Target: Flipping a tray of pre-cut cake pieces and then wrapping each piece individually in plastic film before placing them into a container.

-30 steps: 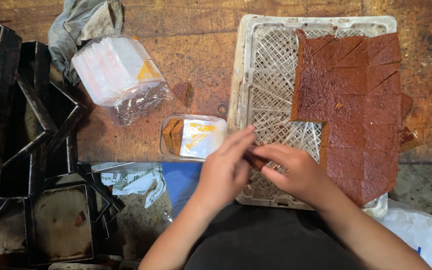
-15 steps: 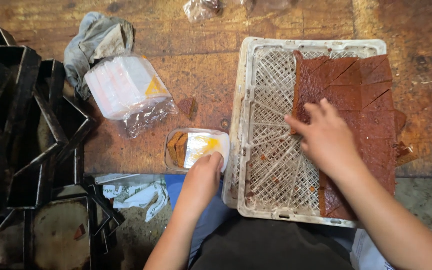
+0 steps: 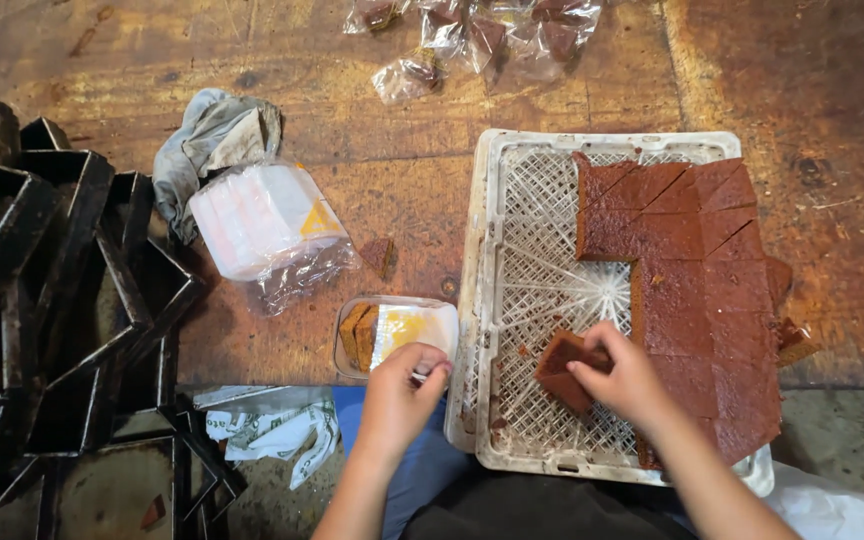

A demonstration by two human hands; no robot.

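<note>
The right hand (image 3: 624, 378) is clamped on a brown cake slice (image 3: 567, 368), thumb and fingers pinching its near-right end. The slice is a short rectangular block, lifted just above the mesh floor of the white plastic crate (image 3: 512, 300); its long axis runs diagonally, from upper right at the fingers down toward the lower left, and its broad face tilts up toward the camera. It sits just left of the large slab of cut cake (image 3: 697, 270), which fills the right half of the crate and is scored into squares and a few triangles along the top edge.

The left hand (image 3: 402, 390) is closed, fingertips pinched on the near edge of a small clear plastic tray (image 3: 392, 335) that lies on the counter, touching the crate's left wall. The tray holds two brown slices standing at its left end and a white-and-yellow wrapper.

The counter (image 3: 402, 120) is worn, stained brown wood. On it lie a stack of clear bags (image 3: 267, 225), a grey rag (image 3: 212, 135), and wrapped cake pieces (image 3: 472, 35) at the far edge. Black metal baking tins (image 3: 42, 300) are piled at the left.
</note>
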